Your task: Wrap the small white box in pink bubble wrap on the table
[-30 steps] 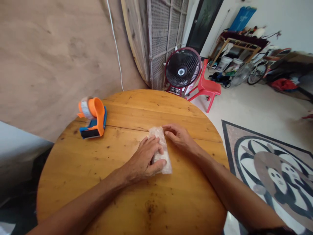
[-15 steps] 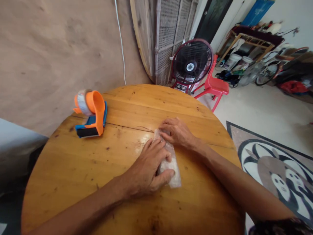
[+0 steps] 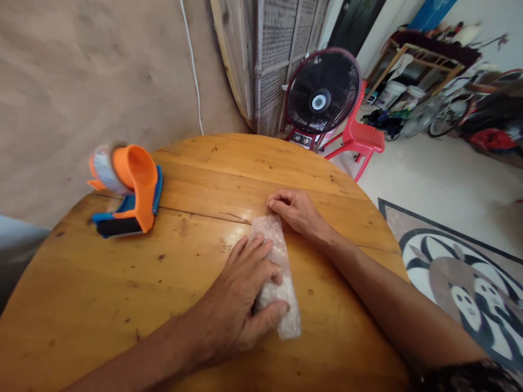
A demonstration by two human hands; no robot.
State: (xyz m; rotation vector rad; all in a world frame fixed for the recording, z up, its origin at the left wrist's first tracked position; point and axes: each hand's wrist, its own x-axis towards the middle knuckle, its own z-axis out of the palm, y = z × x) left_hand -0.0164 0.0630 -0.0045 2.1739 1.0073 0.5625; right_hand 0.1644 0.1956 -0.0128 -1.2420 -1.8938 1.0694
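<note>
A narrow, flat bundle of clear bubble wrap lies lengthwise on the round wooden table. Across its left side rests my left hand, fingers spread and thumb apart, pressing on the wrap from above. What the bubble wrap encloses cannot be made out. At the far end of the bundle is my right hand, its thumb and index finger pinched together just beyond the wrap's corner. Anything between those fingertips is too small to see.
An orange and blue tape dispenser with a roll of tape stands at the table's left. Beyond the far edge are a fan and a red plastic chair. A wall borders the left side.
My right hand has shifted off the wrap's top to just past its far corner, and its fingers have closed into a pinch. The left hand stays on the bundle. The view has shifted slightly.
</note>
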